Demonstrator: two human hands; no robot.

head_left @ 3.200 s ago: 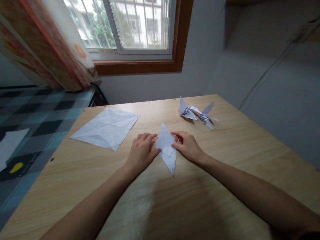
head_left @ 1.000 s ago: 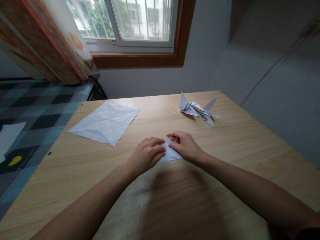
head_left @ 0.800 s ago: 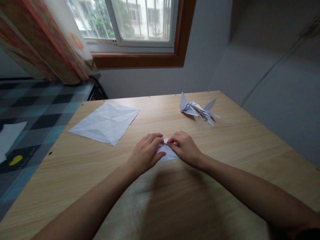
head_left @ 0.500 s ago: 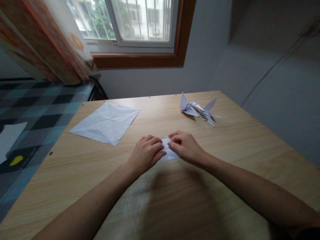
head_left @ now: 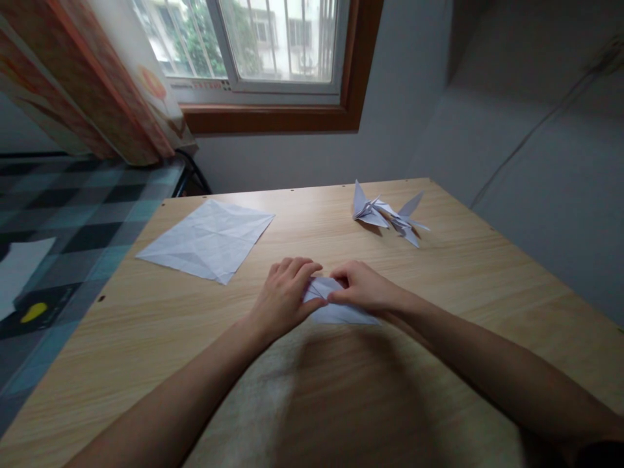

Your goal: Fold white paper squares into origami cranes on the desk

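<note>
A folded piece of white paper (head_left: 344,314) lies on the wooden table between my two hands, partly covered by them. My left hand (head_left: 288,292) rests on the paper's left side, fingers stretched out and the thumb lying on the sheet. Over the upper right part, my right hand (head_left: 363,286) is closed, pinching the paper between thumb and curled fingers. Beyond my hands stand two folded paper cranes (head_left: 368,211), close together. To the left lies an unfolded, creased square of white paper (head_left: 207,240).
The light wooden table (head_left: 478,312) reaches to the wall below a window (head_left: 283,45). At the left is a bed or surface with a checked cloth (head_left: 92,240), bearing a white sheet (head_left: 24,266) and a dark item with a yellow mark (head_left: 34,312). A curtain (head_left: 92,78) hangs above it.
More of the folded paper now shows, spreading lower and to the right between my hands. My left fingers have straightened, and my right hand has shifted slightly down.
</note>
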